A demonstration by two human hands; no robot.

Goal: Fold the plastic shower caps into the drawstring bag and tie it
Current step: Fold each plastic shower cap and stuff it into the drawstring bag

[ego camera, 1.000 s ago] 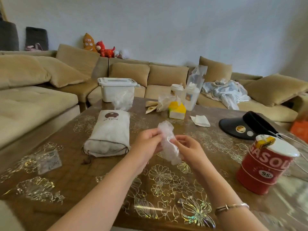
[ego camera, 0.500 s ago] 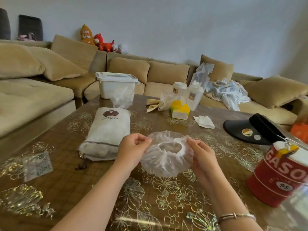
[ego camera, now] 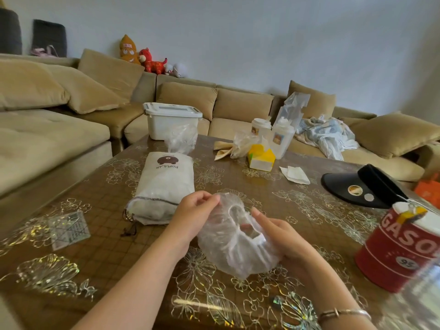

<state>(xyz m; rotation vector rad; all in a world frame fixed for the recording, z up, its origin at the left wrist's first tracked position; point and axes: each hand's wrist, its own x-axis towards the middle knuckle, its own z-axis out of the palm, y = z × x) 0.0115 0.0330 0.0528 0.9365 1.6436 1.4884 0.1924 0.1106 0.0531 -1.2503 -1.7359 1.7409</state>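
Observation:
A clear plastic shower cap is spread open above the table, its elastic mouth facing up. My left hand pinches its far rim. My right hand holds its right side, with fingers reaching inside the cap. The white drawstring bag lies on the table just left of my hands, full, its gathered mouth and brown cords towards me. More crumpled clear plastic sits beyond the bag.
The brown flower-patterned table also carries a red gasoline-style tin at right, a black visor, a yellow-and-white box, bottles and a white tissue. A white lidded bin stands on the sofa behind.
The cap was bunched narrow between my hands a second ago; it has been stretched open. My right hand has dropped lower and slid into the cap, tilting it.

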